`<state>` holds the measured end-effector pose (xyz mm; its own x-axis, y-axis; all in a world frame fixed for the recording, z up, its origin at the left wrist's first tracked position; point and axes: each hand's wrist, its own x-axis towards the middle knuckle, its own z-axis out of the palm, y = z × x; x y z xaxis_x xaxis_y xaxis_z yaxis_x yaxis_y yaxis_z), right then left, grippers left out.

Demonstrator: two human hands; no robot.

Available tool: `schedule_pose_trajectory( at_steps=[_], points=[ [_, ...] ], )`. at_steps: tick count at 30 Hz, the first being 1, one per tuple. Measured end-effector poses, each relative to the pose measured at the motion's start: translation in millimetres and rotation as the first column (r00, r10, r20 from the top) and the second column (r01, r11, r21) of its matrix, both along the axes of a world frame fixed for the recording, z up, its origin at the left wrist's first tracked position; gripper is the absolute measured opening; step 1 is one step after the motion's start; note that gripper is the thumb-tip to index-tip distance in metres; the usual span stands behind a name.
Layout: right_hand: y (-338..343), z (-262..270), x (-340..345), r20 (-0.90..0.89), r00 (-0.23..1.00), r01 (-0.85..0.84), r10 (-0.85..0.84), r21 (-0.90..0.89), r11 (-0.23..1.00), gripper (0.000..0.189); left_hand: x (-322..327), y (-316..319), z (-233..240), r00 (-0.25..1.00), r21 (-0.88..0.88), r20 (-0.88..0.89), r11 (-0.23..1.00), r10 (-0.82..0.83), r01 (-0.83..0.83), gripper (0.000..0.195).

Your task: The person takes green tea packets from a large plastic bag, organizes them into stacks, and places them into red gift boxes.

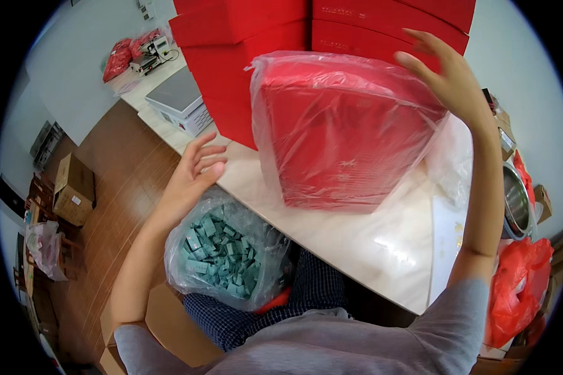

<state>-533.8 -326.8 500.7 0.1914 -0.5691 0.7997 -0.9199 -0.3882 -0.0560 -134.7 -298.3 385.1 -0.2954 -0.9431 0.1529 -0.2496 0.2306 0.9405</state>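
A red box point(338, 145) stands on the pale table inside a clear plastic bag point(406, 154). The bag covers its top and front, and its edges hang loose at the sides. Near the box's upper right corner, my right hand point(443, 77) is raised with thumb and fingers apart, holding nothing. My left hand point(197, 164) hovers by the table's left edge with fingers spread and nothing in it. Below that hand, a clear bag point(178, 262) contains many small green packets point(220, 248).
Stacked red boxes point(225, 70) rise behind the bagged one. A weighing scale point(176, 93) sits on the table point(356, 243) at the left. Open cardboard point(178, 328) is by my left arm. On the right are a metal bowl point(516, 201) and a red plastic bag point(518, 290).
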Motion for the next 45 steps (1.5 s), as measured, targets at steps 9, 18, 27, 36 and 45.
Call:
schedule_pose_trajectory(
  at_steps=[9, 18, 27, 36, 45],
  points=[
    [16, -11, -60, 0.415, 0.901, -0.353, 0.129, 0.525, 0.775, 0.038, -97, -48, 29, 0.995, -0.311, -0.043, 0.948, -0.086, 0.069, 0.085],
    [13, 41, -46, 0.753, 0.390, -0.563, 0.529, -0.260, 0.784, 0.031, -119, -49, 67, 0.995, -0.729, 0.048, 0.684, 0.090, -0.026, 0.078],
    [142, 65, -75, 0.563, -0.072, -0.862, 0.823, -0.451, 0.233, 0.036, -155, -46, 86, 0.954, -0.808, 0.208, 0.587, 0.215, 0.044, 0.040],
    [199, -84, -60, 0.426, 0.905, -0.075, 0.001, 0.157, 0.985, 0.053, -336, 44, 55, 0.601, -0.744, 0.203, 0.278, -0.773, 0.608, 0.037],
    [251, -182, -236, 0.642, 0.387, 0.419, -0.662, 0.516, 0.747, 0.009, -488, -38, -93, 0.976, -0.579, 0.113, 0.786, -0.185, 0.216, 0.051]
  ],
)
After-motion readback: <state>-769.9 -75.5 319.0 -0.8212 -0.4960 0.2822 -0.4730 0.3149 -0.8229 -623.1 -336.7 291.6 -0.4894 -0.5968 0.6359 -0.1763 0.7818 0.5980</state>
